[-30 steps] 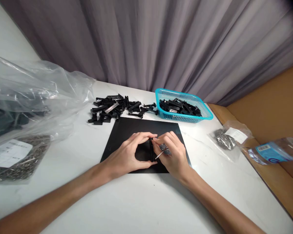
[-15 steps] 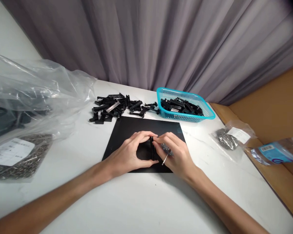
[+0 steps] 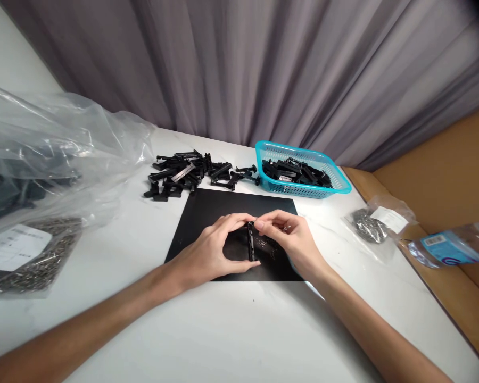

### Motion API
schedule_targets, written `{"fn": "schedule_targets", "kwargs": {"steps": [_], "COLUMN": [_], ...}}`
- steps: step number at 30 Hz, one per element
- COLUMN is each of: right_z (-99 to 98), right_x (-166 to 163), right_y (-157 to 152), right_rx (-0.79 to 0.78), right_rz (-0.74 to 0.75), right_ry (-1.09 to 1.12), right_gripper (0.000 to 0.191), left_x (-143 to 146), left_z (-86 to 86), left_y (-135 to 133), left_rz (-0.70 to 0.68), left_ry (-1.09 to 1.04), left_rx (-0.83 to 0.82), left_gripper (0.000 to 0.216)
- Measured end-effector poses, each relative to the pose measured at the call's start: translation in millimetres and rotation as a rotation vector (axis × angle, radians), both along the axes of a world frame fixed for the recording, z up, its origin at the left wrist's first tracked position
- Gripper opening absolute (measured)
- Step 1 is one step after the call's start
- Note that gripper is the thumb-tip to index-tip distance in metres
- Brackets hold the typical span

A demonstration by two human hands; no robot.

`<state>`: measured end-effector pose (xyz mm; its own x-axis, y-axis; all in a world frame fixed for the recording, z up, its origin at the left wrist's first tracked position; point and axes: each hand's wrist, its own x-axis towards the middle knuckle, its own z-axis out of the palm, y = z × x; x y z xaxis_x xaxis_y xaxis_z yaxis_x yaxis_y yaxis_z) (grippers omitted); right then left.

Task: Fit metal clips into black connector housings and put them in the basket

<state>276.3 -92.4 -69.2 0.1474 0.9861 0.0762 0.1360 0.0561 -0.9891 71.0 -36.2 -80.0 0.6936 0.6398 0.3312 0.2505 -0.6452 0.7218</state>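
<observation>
My left hand [image 3: 207,250] spans a slim black plastic part [image 3: 251,242], gripping its two ends between thumb and fingers. The part is held lengthwise over a black mat [image 3: 199,213], its ribbed side showing. At its far end, the thumb and forefinger of my right hand [image 3: 289,234] are pinched together, touching or very near the part. A bit of a thin metal rod [image 3: 288,227] shows among the right fingers; most of it is hidden. Small shiny metal pieces [image 3: 270,249] lie on the mat beside the part, partly under the right hand.
Behind the mat lies a pile of black plastic parts [image 3: 179,173]. A blue basket [image 3: 303,190] holds more of them. Bags of small metal pieces lie left [image 3: 59,255] and right [image 3: 369,226]. A large clear plastic bag [image 3: 104,138] stands at left, a plastic bottle [image 3: 443,247] at far right.
The black part has turned so its ribbed side shows. My right hand has rolled over, and the metal rod that stuck out below it is now mostly hidden. My left hand keeps its grip.
</observation>
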Motion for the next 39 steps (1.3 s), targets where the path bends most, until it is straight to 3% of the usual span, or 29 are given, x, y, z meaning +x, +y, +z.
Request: {"fn": "schedule_targets", "kwargs": {"steps": [15,21,26,30,33,39], "right_z": [-0.9,3.2,8.9,4.4,-0.2,1.6], "right_x": [-7.1,4.4,18.6,20.2,19.2,19.4], "right_y": [2.1,1.2,-0.5,-3.9,-3.8,-2.4], "right_rx": [-0.073,0.047,0.27,0.175,0.123,0.17], "right_rz": [0.031,-0.02,-0.189,-0.194,-0.079,0.077], "right_ry": [0.142,0.009,-0.149,-0.265,-0.182,-0.059], "right_gripper": [0.043,0.037,0.058,0.068,0.057,0.022], "left_x": [0.6,0.9,3.0,1.5,0.1,0.5], "left_z": [-0.7,-4.8,-0.8,2.2,3.2,3.1], "left_y": [-0.8,-0.5,1.2,1.7,1.9,3.7], "left_rz": [-0.039,-0.03,-0.02,-0.016,-0.009,-0.004], "left_ry": [0.002,0.011,-0.051,-0.065,-0.085,-0.095], "left_rx": [0.001,0.011,-0.049,-0.002,0.034,0.025], "left_gripper": [0.06,0.068,0.07,0.068,0.066,0.068]}}
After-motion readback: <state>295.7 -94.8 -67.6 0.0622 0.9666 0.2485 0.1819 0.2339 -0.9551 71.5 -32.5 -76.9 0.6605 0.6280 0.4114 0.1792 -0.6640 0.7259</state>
